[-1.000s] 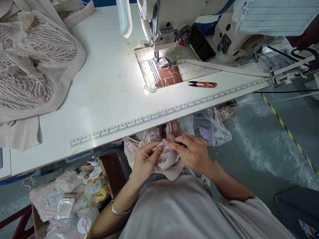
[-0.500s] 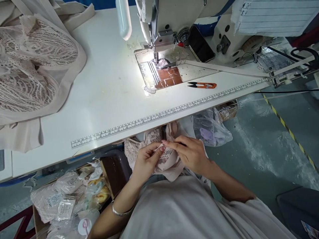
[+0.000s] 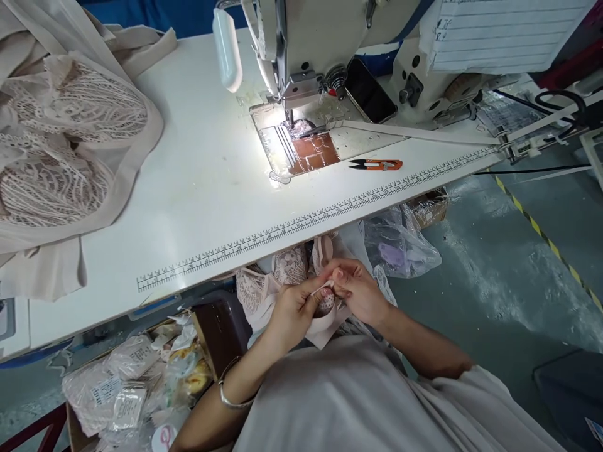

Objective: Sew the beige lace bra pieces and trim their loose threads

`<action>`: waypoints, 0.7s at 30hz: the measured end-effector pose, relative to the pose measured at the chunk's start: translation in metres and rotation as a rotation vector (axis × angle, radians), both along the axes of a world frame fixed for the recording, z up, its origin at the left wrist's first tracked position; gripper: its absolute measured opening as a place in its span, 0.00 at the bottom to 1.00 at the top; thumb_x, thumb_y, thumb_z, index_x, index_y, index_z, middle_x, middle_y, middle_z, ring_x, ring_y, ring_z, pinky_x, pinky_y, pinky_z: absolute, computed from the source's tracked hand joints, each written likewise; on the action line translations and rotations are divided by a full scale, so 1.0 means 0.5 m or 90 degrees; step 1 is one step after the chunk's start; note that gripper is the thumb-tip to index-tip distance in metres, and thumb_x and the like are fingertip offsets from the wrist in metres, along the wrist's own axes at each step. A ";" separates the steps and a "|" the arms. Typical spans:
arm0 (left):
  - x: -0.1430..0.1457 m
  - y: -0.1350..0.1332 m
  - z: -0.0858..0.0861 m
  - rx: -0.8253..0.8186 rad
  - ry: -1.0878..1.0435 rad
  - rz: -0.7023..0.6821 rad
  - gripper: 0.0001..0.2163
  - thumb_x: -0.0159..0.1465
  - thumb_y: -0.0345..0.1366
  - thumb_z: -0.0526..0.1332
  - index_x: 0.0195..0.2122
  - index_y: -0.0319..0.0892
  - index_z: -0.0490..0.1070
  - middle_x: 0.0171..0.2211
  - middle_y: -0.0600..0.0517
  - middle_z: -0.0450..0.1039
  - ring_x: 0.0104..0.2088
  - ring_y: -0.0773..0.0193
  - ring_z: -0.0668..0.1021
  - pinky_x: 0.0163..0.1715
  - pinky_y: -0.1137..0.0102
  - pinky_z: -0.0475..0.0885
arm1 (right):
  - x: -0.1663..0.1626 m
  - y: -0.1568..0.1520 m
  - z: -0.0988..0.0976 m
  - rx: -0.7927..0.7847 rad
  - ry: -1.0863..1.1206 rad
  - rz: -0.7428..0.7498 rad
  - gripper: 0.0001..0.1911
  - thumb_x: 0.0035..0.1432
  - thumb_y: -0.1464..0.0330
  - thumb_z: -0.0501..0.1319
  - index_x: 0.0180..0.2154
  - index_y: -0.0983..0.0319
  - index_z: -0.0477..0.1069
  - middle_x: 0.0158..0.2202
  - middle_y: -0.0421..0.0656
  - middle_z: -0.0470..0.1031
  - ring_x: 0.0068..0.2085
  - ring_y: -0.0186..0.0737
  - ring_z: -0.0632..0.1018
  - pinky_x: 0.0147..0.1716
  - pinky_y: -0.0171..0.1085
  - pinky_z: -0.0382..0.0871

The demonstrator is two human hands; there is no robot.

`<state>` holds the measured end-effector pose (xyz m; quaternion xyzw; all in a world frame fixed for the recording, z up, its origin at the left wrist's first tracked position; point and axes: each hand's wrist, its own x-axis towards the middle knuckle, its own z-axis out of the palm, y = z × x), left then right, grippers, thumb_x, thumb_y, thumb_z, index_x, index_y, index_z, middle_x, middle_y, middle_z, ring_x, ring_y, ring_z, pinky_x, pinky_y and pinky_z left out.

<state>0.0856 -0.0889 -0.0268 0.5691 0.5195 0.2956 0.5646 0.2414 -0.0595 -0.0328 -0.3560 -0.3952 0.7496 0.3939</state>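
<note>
A pale pink lace bra [image 3: 291,266] lies in my lap, partly under the table edge. My left hand [image 3: 293,312] is closed, pinching a thin edge of it between thumb and forefinger. Close against it, my right hand [image 3: 360,292] is closed too, its fingertips on the same edge. The hands cover much of the bra's middle. Below them hangs a smooth band of the fabric. Above on the table stands a sewing machine [image 3: 308,56], its lamp lighting the needle area. Orange thread snips [image 3: 377,164] lie in front of it.
More beige lace pieces [image 3: 70,150] are heaped on the table's left. A phone [image 3: 370,91] rests by the machine. A printed ruler [image 3: 301,223] runs along the front edge. Below left is a box of packets [image 3: 127,383]; a clear plastic bag [image 3: 400,245] hangs at right.
My left hand has moved to the right along with the fabric edge. My right hand has turned, its thumb now showing at the pinch. The view has shifted slightly.
</note>
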 end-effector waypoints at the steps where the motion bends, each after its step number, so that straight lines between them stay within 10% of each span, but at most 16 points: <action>1: 0.001 0.000 0.001 -0.010 -0.017 -0.009 0.15 0.67 0.41 0.54 0.26 0.40 0.70 0.19 0.59 0.55 0.22 0.70 0.58 0.24 0.75 0.57 | -0.002 0.002 0.000 -0.035 0.030 -0.016 0.28 0.53 0.45 0.66 0.20 0.62 0.69 0.14 0.31 0.51 0.17 0.26 0.48 0.17 0.34 0.40; 5: 0.002 0.002 -0.001 -0.040 -0.053 -0.024 0.16 0.68 0.42 0.54 0.24 0.41 0.62 0.21 0.58 0.55 0.24 0.70 0.59 0.25 0.75 0.57 | -0.002 0.015 0.007 -0.127 0.071 -0.044 0.35 0.49 0.48 0.70 0.13 0.60 0.51 0.13 0.30 0.48 0.16 0.25 0.48 0.17 0.34 0.40; 16: 0.001 0.004 0.000 -0.094 -0.082 -0.031 0.19 0.67 0.47 0.55 0.22 0.42 0.58 0.21 0.58 0.53 0.24 0.69 0.56 0.25 0.73 0.54 | 0.025 0.045 0.015 -0.096 0.038 -0.110 0.32 0.54 0.57 0.70 0.12 0.60 0.53 0.11 0.31 0.48 0.15 0.25 0.51 0.17 0.34 0.43; 21: -0.040 -0.002 0.005 -0.119 -0.091 0.021 0.22 0.66 0.52 0.56 0.21 0.43 0.56 0.20 0.59 0.51 0.23 0.70 0.56 0.24 0.73 0.55 | 0.112 0.104 0.005 0.076 -0.042 -0.384 0.30 0.53 0.56 0.71 0.17 0.60 0.53 0.14 0.29 0.46 0.16 0.26 0.46 0.16 0.33 0.43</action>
